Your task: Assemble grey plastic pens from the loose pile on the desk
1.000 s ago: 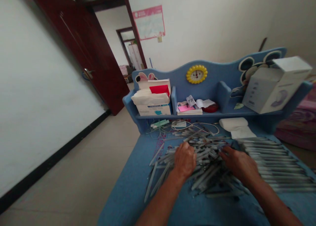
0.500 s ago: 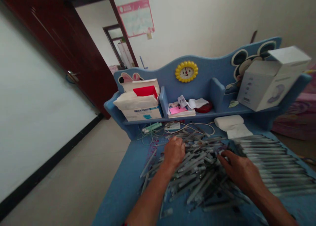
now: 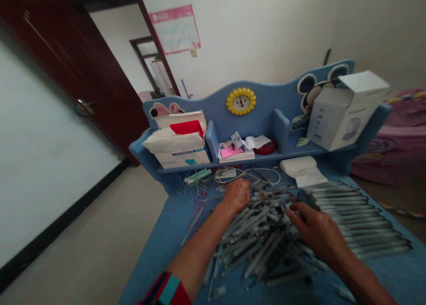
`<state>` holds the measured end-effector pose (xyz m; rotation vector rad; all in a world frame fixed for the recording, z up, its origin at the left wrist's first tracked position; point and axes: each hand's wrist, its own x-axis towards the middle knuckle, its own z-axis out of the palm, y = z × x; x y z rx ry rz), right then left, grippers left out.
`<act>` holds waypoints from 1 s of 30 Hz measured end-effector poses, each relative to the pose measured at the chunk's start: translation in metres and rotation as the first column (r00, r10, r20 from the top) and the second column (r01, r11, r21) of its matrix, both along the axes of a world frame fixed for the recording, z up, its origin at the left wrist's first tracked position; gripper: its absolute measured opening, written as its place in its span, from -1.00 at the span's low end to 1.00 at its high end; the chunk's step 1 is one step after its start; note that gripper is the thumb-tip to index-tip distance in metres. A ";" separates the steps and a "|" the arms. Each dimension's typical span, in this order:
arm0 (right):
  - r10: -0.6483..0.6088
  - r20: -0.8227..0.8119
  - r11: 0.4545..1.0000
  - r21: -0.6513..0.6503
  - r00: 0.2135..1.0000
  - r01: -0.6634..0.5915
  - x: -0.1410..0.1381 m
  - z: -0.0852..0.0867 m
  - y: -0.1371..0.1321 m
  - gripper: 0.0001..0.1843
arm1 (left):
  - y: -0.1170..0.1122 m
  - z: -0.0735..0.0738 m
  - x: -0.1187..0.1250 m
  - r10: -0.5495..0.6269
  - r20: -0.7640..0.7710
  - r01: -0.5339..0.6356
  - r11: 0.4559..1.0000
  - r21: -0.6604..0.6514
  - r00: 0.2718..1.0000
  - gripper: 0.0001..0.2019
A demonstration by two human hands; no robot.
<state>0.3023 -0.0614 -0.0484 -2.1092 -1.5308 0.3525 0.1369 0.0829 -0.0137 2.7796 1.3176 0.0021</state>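
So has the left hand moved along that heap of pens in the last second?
Yes. The left hand has slid up the loose pen pile toward the white cable under the shelf, away from the person.

This is a home, most likely a child's bedroom. A blue cartoon desk shelf (image 3: 266, 101) with mouse ears and a yellow sunflower clock (image 3: 241, 101) stands here. A pink flowered bed cover (image 3: 392, 140) lies beside it, near a dark red wooden door (image 3: 76, 69).

Two hands (image 3: 237, 194); one clock (image 3: 241, 101); one white box (image 3: 344, 112); pens (image 3: 259, 234) beyond counting
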 end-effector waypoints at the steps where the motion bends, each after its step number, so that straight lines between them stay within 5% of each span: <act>1: 0.002 -0.055 1.000 0.028 0.998 -0.001 -0.001 0.004 0.000 -0.70 | -0.011 0.006 -0.005 -0.034 0.002 0.034 0.999 -0.009 0.999 -0.85; 5: 0.098 -0.245 0.989 0.135 0.965 -0.066 -0.012 0.017 -0.003 -0.63 | -0.061 0.018 -0.028 -0.184 0.040 0.186 0.980 -0.066 0.982 -0.89; 9: 0.192 -0.381 0.981 0.106 0.905 -0.164 -0.028 0.019 -0.011 -0.51 | -0.097 0.015 -0.050 -0.246 0.143 0.259 0.963 -0.078 0.959 -0.89; 15: 0.252 -0.605 0.954 0.022 0.755 -0.300 -0.042 0.015 -0.027 -0.54 | -0.119 0.009 -0.075 -0.227 0.334 0.284 0.950 -0.132 0.915 -0.90; 23: 0.392 -0.679 0.890 0.110 0.621 -0.442 -0.051 0.016 -0.041 -0.72 | -0.139 0.009 -0.094 -0.166 0.400 0.268 0.940 -0.213 0.901 -0.85; 30: 0.367 -0.567 0.903 0.026 0.737 -0.430 -0.059 0.019 -0.044 -0.54 | -0.148 0.011 -0.102 -0.159 0.414 0.266 0.940 -0.214 0.896 -0.84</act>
